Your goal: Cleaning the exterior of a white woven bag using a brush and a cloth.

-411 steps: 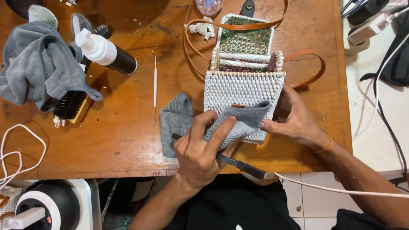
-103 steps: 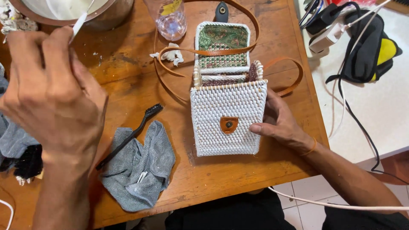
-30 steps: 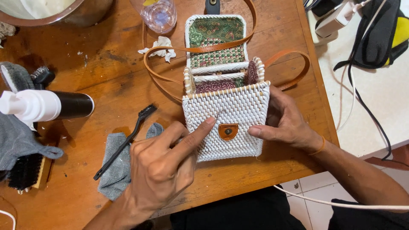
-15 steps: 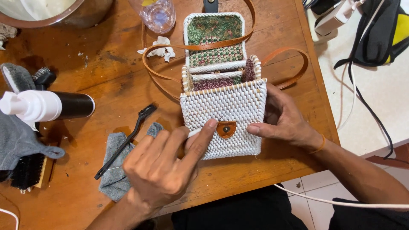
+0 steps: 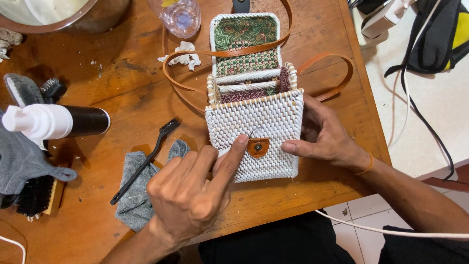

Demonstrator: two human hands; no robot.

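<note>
A small white woven bag stands on the wooden table, its flap open and showing a green patterned lining. A tan leather strap loops around it. My left hand is bunched in front of the bag, its fingers pinched on a thin stick-like tool that is mostly hidden. The index fingertip presses the weave just left of the brown leather clasp. My right hand grips the bag's right side, thumb on the front beside the clasp.
A grey cloth with a slim black brush lies to the left. Further left are a black spray bottle with a white pump, a bristle brush and another grey cloth. A metal bowl, a clear bottle and a crumpled tissue sit at the back.
My left hand came back from the far left with a thin stick and has moved in to the bag's front beside the clasp. The right hand kept holding the bag.
</note>
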